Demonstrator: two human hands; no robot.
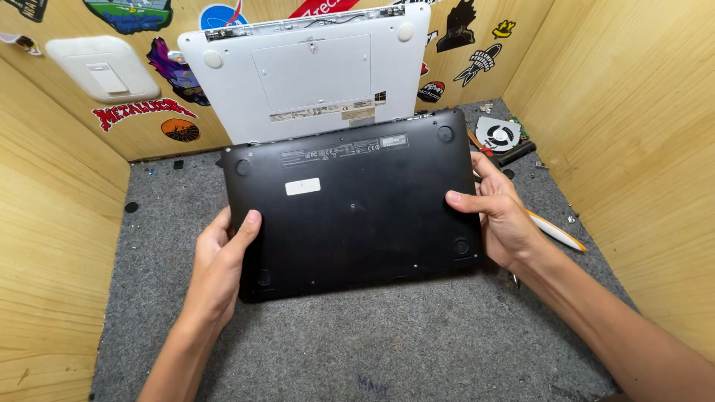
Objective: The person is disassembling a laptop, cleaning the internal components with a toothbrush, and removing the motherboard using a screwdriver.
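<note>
A black laptop (350, 205) lies upside down over the grey felt mat (372, 342), its bottom cover with rubber feet and a white label facing up. My left hand (223, 264) grips its left edge, thumb on top. My right hand (499, 212) grips the right edge, thumb pressed on the cover. A white laptop (313, 74), also bottom side out, leans against the back wall just behind the black one.
Wooden walls with stickers enclose the mat on three sides. A small cooling fan (497, 135) lies in the back right corner, with a dark tool beside it. A white and orange tool (555, 231) rests by my right wrist. Small screws and bits are scattered about.
</note>
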